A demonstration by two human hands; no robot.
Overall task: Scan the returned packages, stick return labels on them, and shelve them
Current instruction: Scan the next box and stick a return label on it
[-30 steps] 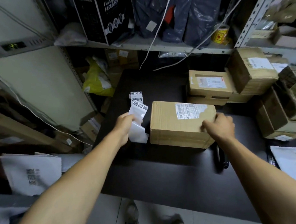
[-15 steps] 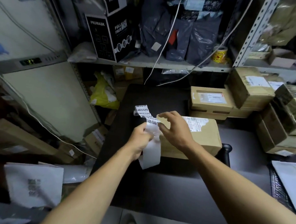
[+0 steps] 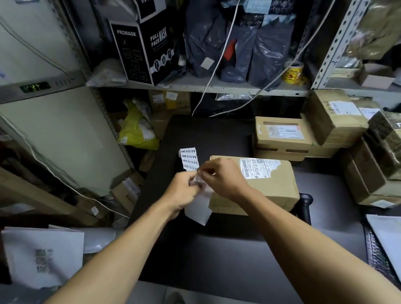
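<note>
A brown cardboard package (image 3: 274,186) with a white shipping label on top lies on the black table (image 3: 221,256). Just left of it, my left hand (image 3: 182,191) grips a strip of white return labels (image 3: 189,159); its printed end sticks up and its blank backing hangs down below the hand. My right hand (image 3: 221,177) reaches across the package's near left corner and pinches a label at the strip, fingertips meeting my left hand's. A black scanner (image 3: 305,206) pokes out from behind the package on its right.
More taped cardboard boxes (image 3: 283,137) are stacked at the back right of the table. Metal shelving (image 3: 225,88) above holds a black mask box, dark plastic bags and a tape roll. A white bag (image 3: 42,256) lies on the floor at left, papers at right.
My right hand left the package's right side, came across to the label strip and now pinches a label there. The scanner it covered shows beside the package. The view tilted up.
</note>
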